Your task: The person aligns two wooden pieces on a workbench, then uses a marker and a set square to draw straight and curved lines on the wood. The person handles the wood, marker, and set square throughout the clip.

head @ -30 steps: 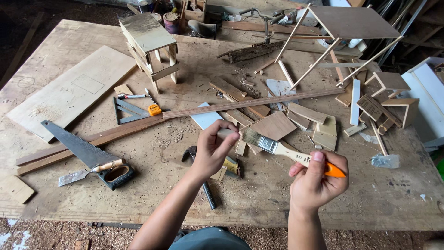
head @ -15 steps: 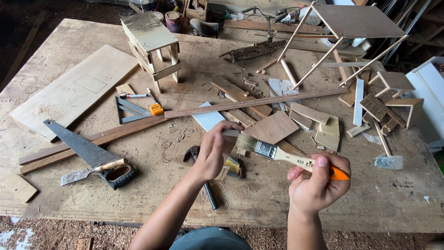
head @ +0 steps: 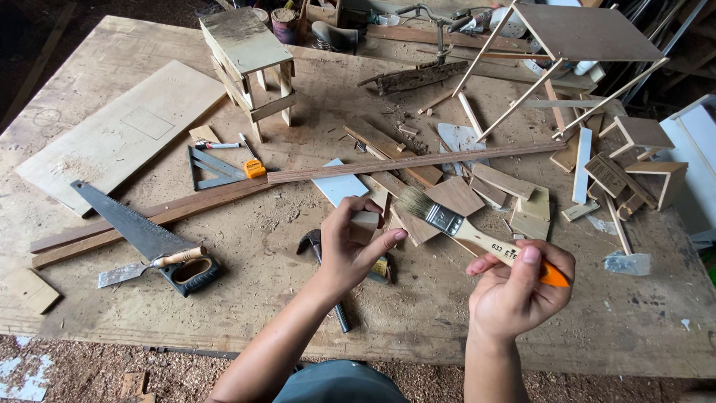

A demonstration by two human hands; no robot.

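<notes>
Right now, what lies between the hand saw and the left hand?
In the head view, only bare worktop lies between the hand saw and the left hand.

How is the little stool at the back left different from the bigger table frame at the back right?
The stool is squat, with thick pale legs and a greenish-stained top. The table frame is wider, with a brown top and thin, splayed stick legs. Both are wooden and rest on the workbench.

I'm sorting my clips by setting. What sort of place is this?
Most likely a woodworking shop: a handsaw and wood offcuts lie on a worn plywood bench, sawdust covers the floor, and the right hand holds a paintbrush.
</notes>
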